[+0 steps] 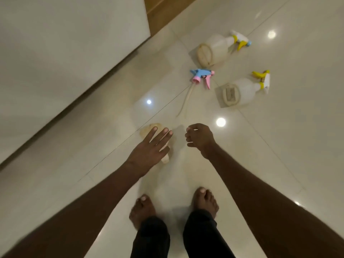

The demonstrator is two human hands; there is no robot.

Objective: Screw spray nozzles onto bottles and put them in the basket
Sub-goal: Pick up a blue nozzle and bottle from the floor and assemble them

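Head view, looking down at a glossy tiled floor [279, 164] from a standing position. Left hand [149, 149]: fingers spread flat and apart, the grip holding nothing, poised above a translucent bottle [165, 157] that lies on its side on the floor without a nozzle; motion blur leaves it unclear whether hand and bottle touch. Right hand [201, 138]: fingers curled loosely inward, grip partly closed on nothing visible, just beside the left hand. Farther ahead, a loose pink-and-blue spray nozzle [202, 76] lies on the floor, its dip tube [187, 97] trailing toward the viewer. Beyond it, two translucent bottles lie on their sides with nozzles already fitted: the far bottle [216, 49] carries a white-and-yellow nozzle with a blue tip [241, 40]; the right-hand bottle [242, 90] carries a white-and-yellow nozzle [263, 80]. The two are apart from each other and from the loose nozzle. Two bare feet [204, 202] in dark trouser legs [152, 239] stand at lower centre. A pale cabinet panel [65, 43] fills the upper left.
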